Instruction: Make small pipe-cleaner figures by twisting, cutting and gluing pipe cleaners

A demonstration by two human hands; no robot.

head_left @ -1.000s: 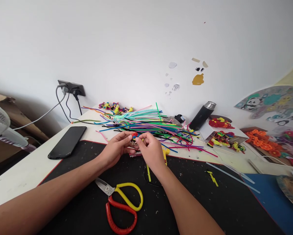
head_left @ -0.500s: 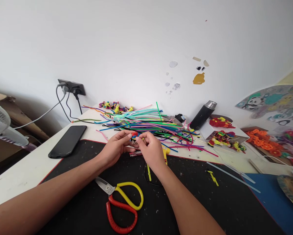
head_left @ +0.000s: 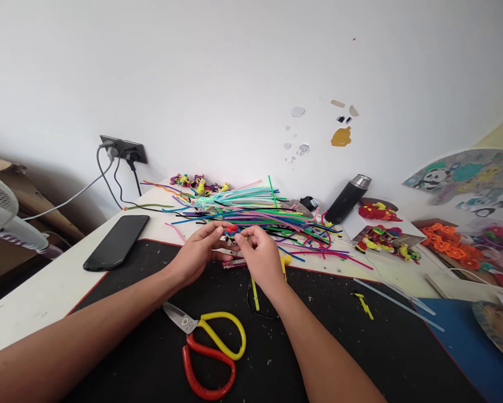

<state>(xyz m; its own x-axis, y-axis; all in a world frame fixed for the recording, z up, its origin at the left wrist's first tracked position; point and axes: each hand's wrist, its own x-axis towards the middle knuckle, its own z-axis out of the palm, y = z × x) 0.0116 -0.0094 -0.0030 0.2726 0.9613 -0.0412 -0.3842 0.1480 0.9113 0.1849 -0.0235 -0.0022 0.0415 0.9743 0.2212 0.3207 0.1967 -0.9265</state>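
Between my two hands is a small pipe-cleaner figure (head_left: 231,230) with red and blue parts, held above the far edge of the black mat (head_left: 318,336). My left hand (head_left: 203,246) pinches it from the left, thumb and forefinger closed. From the other side my right hand (head_left: 260,253) grips it with thumb and fingertips, hiding much of it. Just under the hands lie a small red-labelled item and a yellow tool (head_left: 283,258), partly covered; its kind is hard to make out. Scissors (head_left: 211,352) with one yellow and one red handle rest on the mat nearer me.
Bundled pipe cleaners (head_left: 251,207) spread behind my hands. A phone (head_left: 117,242) lies at the left, and a black flask (head_left: 347,198) leans at the back right beside a white box (head_left: 402,224) bearing finished figures. Clear sticks (head_left: 398,302) and yellow scraps (head_left: 363,306) lie on the right.
The figure has turned slightly between my fingertips, showing more of its red and blue part. Both hands stay in nearly the same place.
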